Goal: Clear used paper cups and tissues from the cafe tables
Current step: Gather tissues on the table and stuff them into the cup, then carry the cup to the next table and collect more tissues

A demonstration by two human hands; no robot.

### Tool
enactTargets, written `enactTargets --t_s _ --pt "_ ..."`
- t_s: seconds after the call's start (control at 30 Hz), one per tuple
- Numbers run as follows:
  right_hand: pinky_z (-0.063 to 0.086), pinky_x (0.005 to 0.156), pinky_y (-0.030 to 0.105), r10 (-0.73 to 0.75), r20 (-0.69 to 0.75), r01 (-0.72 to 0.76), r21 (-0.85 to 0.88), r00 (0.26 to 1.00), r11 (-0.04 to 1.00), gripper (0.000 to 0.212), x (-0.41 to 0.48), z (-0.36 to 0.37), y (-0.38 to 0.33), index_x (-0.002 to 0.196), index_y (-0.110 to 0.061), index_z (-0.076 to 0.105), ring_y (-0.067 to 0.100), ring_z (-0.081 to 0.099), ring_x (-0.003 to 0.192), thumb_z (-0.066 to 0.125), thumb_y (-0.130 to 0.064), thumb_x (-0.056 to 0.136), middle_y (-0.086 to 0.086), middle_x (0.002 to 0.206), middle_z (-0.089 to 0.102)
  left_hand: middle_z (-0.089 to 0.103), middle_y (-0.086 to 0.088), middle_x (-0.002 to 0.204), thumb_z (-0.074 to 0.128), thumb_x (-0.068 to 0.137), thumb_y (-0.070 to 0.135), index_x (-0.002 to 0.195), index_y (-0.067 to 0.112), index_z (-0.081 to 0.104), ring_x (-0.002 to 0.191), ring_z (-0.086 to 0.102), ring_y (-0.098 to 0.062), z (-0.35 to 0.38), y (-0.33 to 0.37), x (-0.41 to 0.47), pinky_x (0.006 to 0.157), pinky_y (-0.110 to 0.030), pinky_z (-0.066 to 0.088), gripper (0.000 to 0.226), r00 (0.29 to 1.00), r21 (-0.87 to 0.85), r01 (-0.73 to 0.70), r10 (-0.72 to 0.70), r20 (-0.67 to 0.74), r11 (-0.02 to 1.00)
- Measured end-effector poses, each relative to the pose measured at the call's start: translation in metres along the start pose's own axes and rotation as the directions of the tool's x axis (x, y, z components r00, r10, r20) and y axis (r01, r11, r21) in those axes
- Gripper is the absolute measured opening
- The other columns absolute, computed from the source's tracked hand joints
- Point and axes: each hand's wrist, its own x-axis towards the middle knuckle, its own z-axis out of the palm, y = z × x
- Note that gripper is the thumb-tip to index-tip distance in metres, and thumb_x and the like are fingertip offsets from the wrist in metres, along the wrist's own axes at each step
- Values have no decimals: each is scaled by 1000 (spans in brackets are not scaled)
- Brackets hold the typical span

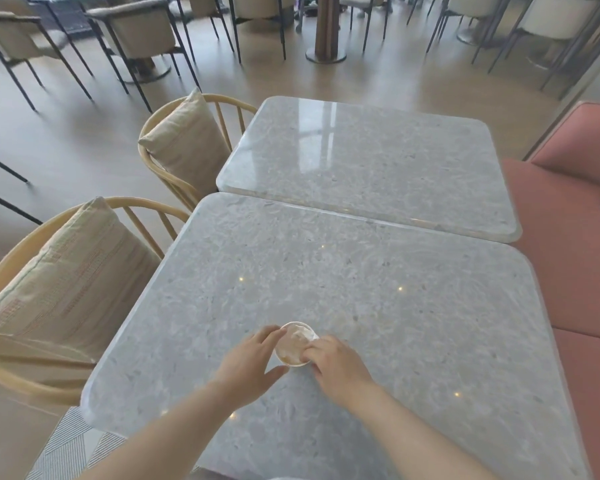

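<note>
A white paper cup [291,355] stands upright on the near grey stone table [378,306], a little in front of me. A crumpled white tissue [300,336] sits inside the cup at its far rim. My left hand [252,363] curls around the cup's left side, fingers at the far rim and thumb at the near side. My right hand [338,367] is at the cup's right rim, its fingertips pinching or pushing the tissue inside; which of the two is unclear.
A second grey stone table [378,161] butts against the far edge of the near one. Two wooden chairs with beige cushions [66,282] [187,143] stand on the left. A pink bench seat [568,258] runs along the right. More chairs and table bases stand further back.
</note>
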Motion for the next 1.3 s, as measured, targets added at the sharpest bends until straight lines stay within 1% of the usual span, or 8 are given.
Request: enactTargets --t_s 0.2,0.5,0.6,0.67,0.8,0.97,1.1,1.3 --pt "42 86 35 -33 -9 34 73 999 997 22 27 -18 -23 107 -9 62 26 51 105 47 -15 93 7 114 61 36 16 138 56 88 40 128 29 45 108 54 -8 -13 -20 -14 79 -21 45 42 996 -118 53 -61 -64 992" --pt "47 85 37 -209 -165 227 95 964 969 21 75 -34 -109 106 -14 65 23 55 105 54 -16 89 1 114 64 48 15 126 69 81 31 96 28 62 94 60 -9 -77 -71 -55 75 -33 51 16 922 -272 91 -184 -341 958" --pt "49 83 38 -286 -186 309 108 940 945 19 93 -26 -155 104 -12 66 26 58 102 57 -13 88 3 112 64 46 17 128 68 82 29 90 30 62 97 59 -6 -93 -100 -88 78 -24 44 10 886 -309 123 -244 -394 943" --pt "51 80 39 -330 -187 353 109 925 929 27 105 -19 -190 113 -12 62 25 58 102 59 -13 87 3 116 60 45 20 125 68 81 28 90 28 63 100 58 -5 -103 -121 -114 76 -19 40 11 848 -310 136 -272 -454 941" --pt "53 71 37 -427 -186 449 95 885 889 39 132 2 -268 123 -13 55 23 60 97 63 -17 85 3 126 50 51 8 125 69 81 24 90 19 67 105 57 -12 -131 -169 -173 80 -36 51 10 787 -333 190 -346 -511 923" --pt "50 87 35 -531 -115 544 163 839 823 46 162 44 -368 129 -18 51 19 52 116 63 -19 85 1 133 50 52 11 122 70 80 19 84 26 64 97 60 -14 -156 -232 -257 74 -34 52 9 677 -368 260 -440 -590 893" --pt "50 84 38 -638 -33 631 200 769 750 32 178 81 -452 119 -18 59 21 60 102 62 -21 86 0 120 61 47 16 126 66 83 27 94 27 65 100 59 -11 -168 -281 -327 78 -32 49 10 603 -380 358 -522 -603 853" --pt "51 74 37 -789 52 748 285 612 599 17 180 128 -565 102 -22 67 18 61 85 62 -18 86 -3 103 66 48 11 127 63 83 33 99 23 67 108 55 -10 -179 -318 -433 86 -26 44 20 397 -486 508 -694 -600 711"
